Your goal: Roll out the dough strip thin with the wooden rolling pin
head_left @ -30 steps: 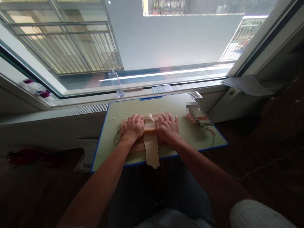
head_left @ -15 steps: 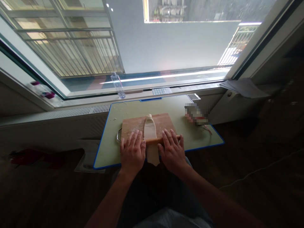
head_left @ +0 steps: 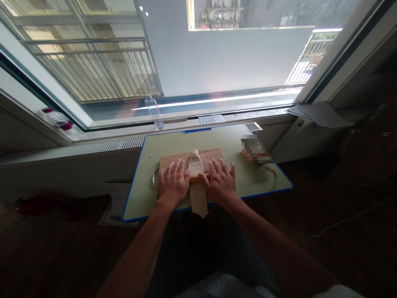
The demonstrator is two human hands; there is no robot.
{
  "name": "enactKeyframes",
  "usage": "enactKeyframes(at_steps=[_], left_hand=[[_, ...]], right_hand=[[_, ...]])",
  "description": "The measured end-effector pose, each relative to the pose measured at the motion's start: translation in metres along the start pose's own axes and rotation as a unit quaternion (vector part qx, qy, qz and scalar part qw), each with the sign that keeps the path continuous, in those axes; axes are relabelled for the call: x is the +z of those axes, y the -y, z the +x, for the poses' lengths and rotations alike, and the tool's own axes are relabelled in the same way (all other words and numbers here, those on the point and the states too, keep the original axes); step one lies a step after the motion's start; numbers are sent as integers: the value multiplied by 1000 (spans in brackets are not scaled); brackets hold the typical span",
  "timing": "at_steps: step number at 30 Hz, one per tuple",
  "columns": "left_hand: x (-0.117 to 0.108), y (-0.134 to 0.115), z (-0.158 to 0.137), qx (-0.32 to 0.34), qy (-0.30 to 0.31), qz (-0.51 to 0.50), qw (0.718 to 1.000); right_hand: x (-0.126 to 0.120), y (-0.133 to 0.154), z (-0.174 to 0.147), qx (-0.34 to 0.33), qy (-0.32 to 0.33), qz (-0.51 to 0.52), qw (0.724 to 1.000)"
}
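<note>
A wooden rolling pin (head_left: 195, 177) lies crosswise over a strip of dough (head_left: 195, 165). The dough runs along a wooden cutting board (head_left: 172, 161), and its near end (head_left: 199, 203) hangs past the board and the table edge towards my lap. My left hand (head_left: 174, 180) presses on the left part of the pin, palm down, fingers stretched forward. On the pin's right part rests my right hand (head_left: 221, 178), also flat with its fingers spread. Both hands cover the pin's ends, so only its middle shows.
The board sits on a pale green table (head_left: 217, 135) with a blue rim. A blurred-out object (head_left: 257, 150) lies at its right. On the windowsill stand a clear plastic bottle (head_left: 154, 111) and a white bottle with purple parts (head_left: 57, 118). A metal handle (head_left: 155, 176) sticks out from the board's left.
Both hands and the rolling pin have moved a little forward over the dough, away from me. More of the dough's near end now shows behind the pin.
</note>
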State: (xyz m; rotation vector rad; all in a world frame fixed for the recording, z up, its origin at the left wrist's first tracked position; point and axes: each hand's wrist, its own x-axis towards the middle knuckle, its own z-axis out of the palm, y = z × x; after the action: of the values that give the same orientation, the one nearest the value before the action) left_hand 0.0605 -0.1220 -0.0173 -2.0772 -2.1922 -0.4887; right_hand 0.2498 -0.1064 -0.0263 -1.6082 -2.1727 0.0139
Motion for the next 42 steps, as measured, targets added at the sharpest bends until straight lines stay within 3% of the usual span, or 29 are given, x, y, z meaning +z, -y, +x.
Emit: enactKeyframes(at_steps=[11,18,30,37,42], left_hand=[[6,8,79,-6,77,-4,997],[10,11,100,7,103,-7,995],[2,5,73,20,46,15,999],[4,2,37,22,-10,19,1000],[-9,2,11,31,3,-21,999]], right_hand=[[9,-8,71,18,70,-4,997],[12,-12,90,8,92,-8,996],[4,-5,68,-19,52,-25,998],[-6,-4,29,-31,51,3,998],[-15,-8,4,-88,51,34,994]])
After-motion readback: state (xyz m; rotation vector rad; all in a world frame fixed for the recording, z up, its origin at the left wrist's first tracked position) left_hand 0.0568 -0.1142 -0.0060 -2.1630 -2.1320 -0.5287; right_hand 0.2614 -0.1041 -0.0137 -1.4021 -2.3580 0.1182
